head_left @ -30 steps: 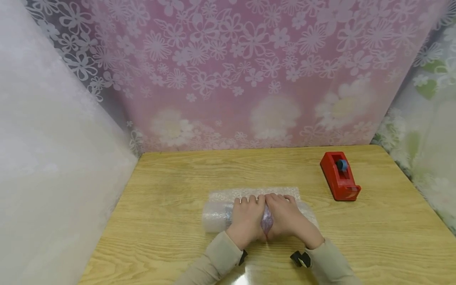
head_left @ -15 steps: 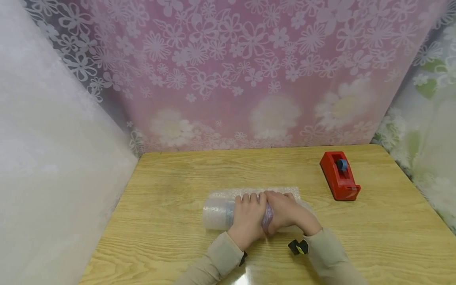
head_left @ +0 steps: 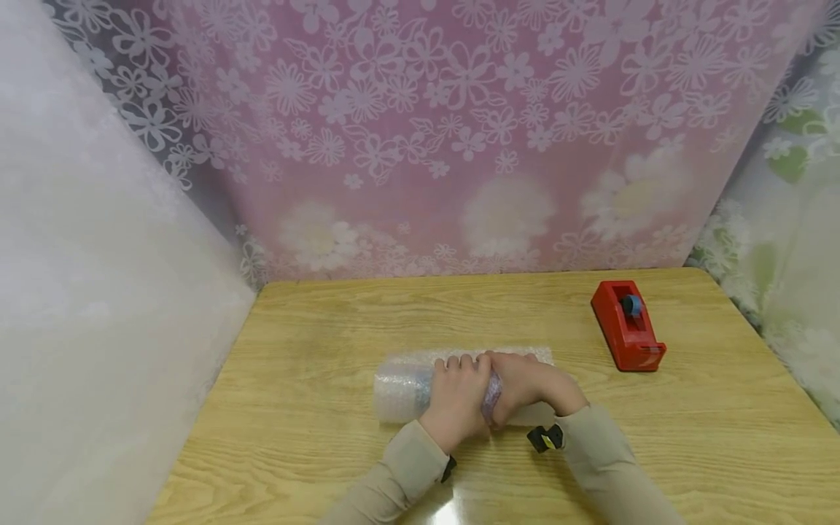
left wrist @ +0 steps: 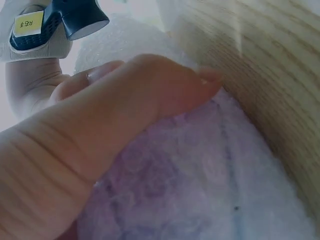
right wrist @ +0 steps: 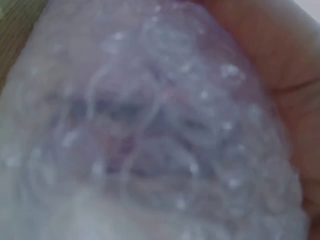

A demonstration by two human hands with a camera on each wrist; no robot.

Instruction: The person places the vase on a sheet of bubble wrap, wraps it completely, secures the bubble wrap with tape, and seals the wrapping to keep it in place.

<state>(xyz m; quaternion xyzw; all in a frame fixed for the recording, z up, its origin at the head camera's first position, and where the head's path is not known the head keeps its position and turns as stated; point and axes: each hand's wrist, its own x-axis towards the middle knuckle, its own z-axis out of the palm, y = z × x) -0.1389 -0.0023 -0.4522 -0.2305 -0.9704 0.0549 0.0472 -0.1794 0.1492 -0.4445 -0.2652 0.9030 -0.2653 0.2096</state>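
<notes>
A roll of bubble wrap (head_left: 396, 394) lies crosswise near the table's front, wound around something with purple and blue showing through; its contents blur in the right wrist view. My left hand (head_left: 457, 401) grips its middle from above, the thumb curled over the bubble wrap (left wrist: 190, 175) in the left wrist view. Right beside it, my right hand (head_left: 527, 383) grips the roll with its wrist bent. A strip of purple (head_left: 491, 397) shows between both hands. Behind them, a flat flap of bubble wrap (head_left: 420, 356) extends along the roll.
A red tape dispenser (head_left: 620, 321) holding a small blue tape roll stands at the table's back right. The wooden table (head_left: 315, 313) meets a pink floral curtain (head_left: 407, 204) at the back. A whitish sheet (head_left: 118, 328) borders the left side.
My right wrist has shifted up and inward, bending more over the roll. The purple strip between the hands has narrowed and twisted. My left hand stays nearly in place; the dispenser stays put.
</notes>
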